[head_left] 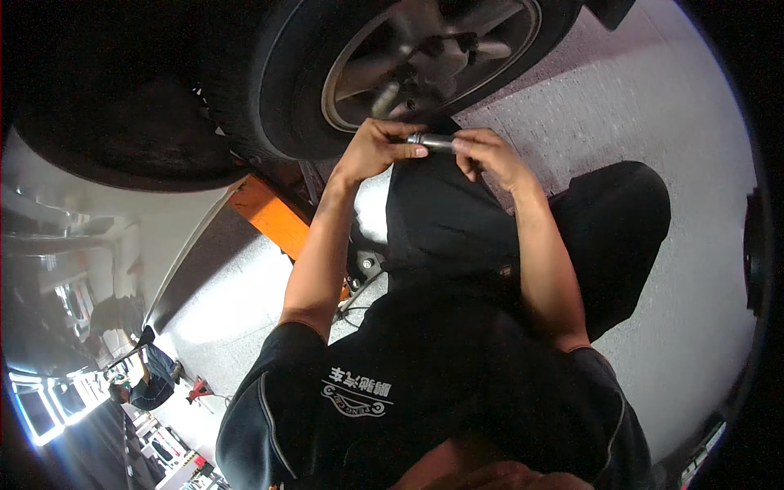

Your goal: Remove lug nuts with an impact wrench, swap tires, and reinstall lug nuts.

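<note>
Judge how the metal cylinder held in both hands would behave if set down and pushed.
The metal cylinder is probably stiff and rather heavy for its size, given its metallic sheen. Its round sides suggest it could roll. Its smooth-looking surface may be slightly slippery.

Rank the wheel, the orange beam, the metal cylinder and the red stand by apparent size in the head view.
1. Wheel
2. Orange beam
3. Metal cylinder and red stand: too close to rank; the stand is farther off.
</note>
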A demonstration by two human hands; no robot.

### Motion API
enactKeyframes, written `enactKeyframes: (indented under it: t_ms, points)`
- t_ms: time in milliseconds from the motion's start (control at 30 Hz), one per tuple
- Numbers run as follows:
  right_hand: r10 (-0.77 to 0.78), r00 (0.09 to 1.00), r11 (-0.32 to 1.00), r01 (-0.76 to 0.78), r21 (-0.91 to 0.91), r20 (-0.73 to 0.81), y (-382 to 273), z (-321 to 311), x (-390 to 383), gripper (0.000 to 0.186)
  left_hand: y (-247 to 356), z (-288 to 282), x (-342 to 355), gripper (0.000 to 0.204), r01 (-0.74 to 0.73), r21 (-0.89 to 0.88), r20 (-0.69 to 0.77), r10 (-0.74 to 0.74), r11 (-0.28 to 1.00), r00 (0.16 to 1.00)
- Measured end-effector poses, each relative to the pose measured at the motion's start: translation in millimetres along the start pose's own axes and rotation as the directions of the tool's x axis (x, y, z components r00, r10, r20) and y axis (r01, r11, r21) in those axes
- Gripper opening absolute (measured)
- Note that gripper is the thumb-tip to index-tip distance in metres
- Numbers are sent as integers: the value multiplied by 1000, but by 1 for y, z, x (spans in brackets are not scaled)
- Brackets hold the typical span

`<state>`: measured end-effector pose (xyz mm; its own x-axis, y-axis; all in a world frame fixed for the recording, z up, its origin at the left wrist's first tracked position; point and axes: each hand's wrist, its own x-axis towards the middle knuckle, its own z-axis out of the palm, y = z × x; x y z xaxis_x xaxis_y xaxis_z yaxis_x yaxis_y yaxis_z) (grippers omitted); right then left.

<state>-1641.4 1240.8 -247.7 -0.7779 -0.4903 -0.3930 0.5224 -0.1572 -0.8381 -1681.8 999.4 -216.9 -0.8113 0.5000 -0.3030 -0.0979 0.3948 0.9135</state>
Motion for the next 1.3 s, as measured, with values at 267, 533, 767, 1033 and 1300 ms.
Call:
enactKeyframes:
  t_ms: [267, 533, 767, 1033, 1300]
  points:
    - [-47, 898, 923, 206, 325, -437, 36, -15, 62, 22, -55, 62, 97, 18, 1, -750, -80, -92, 662, 993]
    - [-148, 726, 989, 115, -94, -672, 18, 16, 84, 52, -53, 58, 126, 27, 82, -799, -72, -231, 596, 970]
    - [175, 938, 742, 74, 666, -300, 49, -20, 100, 36, -61, 62, 114, 30, 269, -844, 185, -219, 464, 958]
    - [-220, 359, 959, -88, -268, -907, 44, 4, 98, 53, -32, 83, 121, 19, 16, -766, -217, -282, 642, 935]
    - [-63, 537, 901, 393, 183, -841, 80, -12, 117, 24, -45, 77, 136, 26, 56, -762, -182, -296, 645, 938]
